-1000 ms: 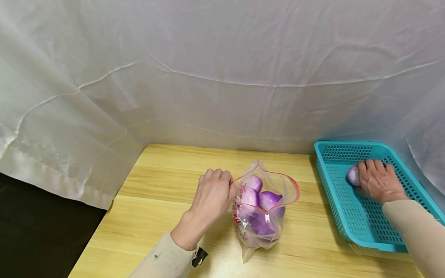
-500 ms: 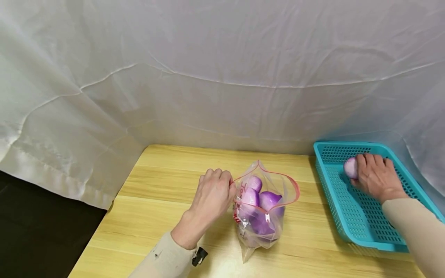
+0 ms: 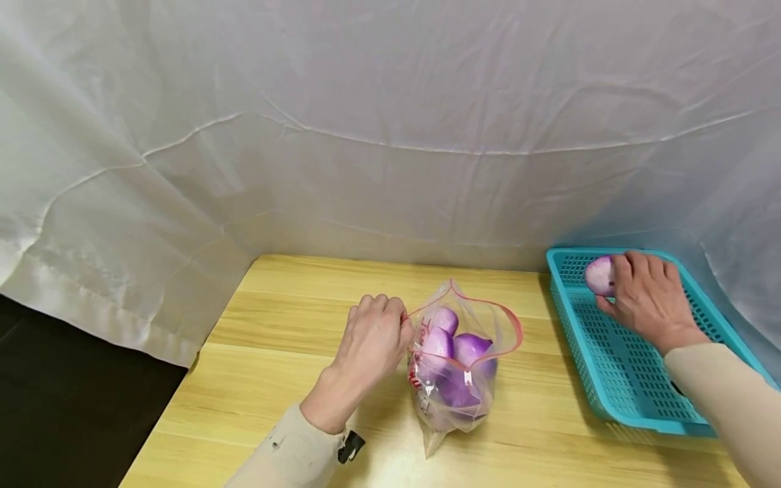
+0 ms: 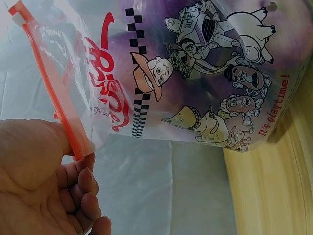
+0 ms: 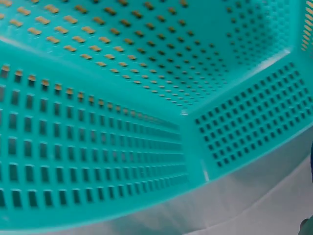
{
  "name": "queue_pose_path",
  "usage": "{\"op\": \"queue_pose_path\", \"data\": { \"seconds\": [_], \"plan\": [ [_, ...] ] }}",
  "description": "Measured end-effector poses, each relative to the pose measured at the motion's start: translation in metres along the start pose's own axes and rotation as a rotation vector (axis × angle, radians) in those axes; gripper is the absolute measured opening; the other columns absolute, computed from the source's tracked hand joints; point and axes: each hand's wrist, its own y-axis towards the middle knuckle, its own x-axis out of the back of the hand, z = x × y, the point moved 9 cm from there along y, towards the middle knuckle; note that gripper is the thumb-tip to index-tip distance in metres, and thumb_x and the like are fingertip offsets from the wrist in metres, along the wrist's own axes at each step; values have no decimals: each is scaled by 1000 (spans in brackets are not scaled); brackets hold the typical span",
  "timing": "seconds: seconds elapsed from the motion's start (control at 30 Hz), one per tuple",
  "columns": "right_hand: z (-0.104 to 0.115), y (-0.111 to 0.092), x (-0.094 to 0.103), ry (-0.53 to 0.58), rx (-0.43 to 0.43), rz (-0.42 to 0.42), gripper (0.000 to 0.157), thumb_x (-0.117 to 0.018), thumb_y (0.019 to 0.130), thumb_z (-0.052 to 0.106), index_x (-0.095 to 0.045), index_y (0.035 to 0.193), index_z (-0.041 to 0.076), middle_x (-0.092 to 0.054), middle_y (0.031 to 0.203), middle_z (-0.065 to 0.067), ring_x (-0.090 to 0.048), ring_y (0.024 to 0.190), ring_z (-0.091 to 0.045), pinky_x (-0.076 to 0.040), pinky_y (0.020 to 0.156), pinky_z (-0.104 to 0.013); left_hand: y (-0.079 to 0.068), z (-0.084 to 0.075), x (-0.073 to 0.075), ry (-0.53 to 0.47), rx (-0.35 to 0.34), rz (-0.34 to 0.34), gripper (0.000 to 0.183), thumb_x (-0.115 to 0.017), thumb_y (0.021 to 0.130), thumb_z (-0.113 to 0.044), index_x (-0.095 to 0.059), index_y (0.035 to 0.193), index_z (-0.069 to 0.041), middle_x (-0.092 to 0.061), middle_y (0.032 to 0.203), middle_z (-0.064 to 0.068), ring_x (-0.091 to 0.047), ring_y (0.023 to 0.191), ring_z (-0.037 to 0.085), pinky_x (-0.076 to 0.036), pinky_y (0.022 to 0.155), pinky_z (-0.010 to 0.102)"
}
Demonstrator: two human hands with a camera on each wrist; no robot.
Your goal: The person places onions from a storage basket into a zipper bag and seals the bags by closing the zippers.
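Note:
My left hand (image 3: 374,335) pinches the red zip edge of a clear zip bag (image 3: 427,423) at its left corner. The bag stands upright on the table with its mouth wide, holding several purple-and-white onions (image 3: 468,351). In the left wrist view the thumb and fingers grip the orange-red zip strip (image 4: 49,83), beside printed cartoon figures. My right hand (image 3: 653,295) holds one purple-and-white onion (image 3: 599,276) above the far left part of the turquoise basket (image 3: 641,427). The right wrist view shows mostly the basket's perforated wall (image 5: 98,152); the held onion is not recognisable there.
The wooden table (image 3: 274,318) carries the bag in the middle and the basket at the right. A pale cloth (image 3: 390,190) hangs behind and at the sides. Beyond the table's left edge lies a dark area (image 3: 73,400).
My right hand has raised the onion from the basket floor and moved it up and left toward the far left rim. The left hand and the bag have hardly moved.

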Motion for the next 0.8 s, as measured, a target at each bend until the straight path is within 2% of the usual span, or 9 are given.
{"op": "queue_pose_path", "data": {
  "seconds": [0.23,0.47,0.57,0.73,0.8],
  "plan": [
    [12,15,21,32,-7,-45,107,-8,92,85,-39,133,-8,-44,124,-35,-43,109,-53,-41,83,-68,4,0,1,-1,2,-4,16,-64,96,-19,-60,81,-15,-51,75,-3,-44,73,19,-39,69,33],
    [33,27,54,71,76,-260,86,-30,100,73,-36,134,-5,-42,128,-37,-43,105,-56,-38,79,-66,8,2,4,-9,12,-7,14,-64,95,-19,-61,82,-15,-54,77,-2,-47,75,20,-40,70,35],
    [46,34,65,90,87,-329,80,-35,100,71,-36,132,-3,-42,126,-36,-42,105,-55,-35,78,-65,8,3,6,-12,15,-13,14,-64,95,-18,-61,82,-15,-55,77,-2,-48,76,21,-41,70,36],
    [69,43,85,115,96,-502,76,-40,99,71,-41,125,-1,-48,117,-34,-44,100,-53,-34,72,-63,7,6,9,-13,18,-26,12,-64,94,-18,-61,82,-16,-56,78,-2,-49,76,22,-42,71,38],
    [77,47,92,128,91,-546,76,-41,99,71,-42,124,-1,-49,115,-33,-45,99,-52,-34,72,-63,7,7,10,-14,21,-30,12,-64,93,-18,-61,82,-16,-56,78,-2,-49,76,22,-42,71,38]
  ]
}}
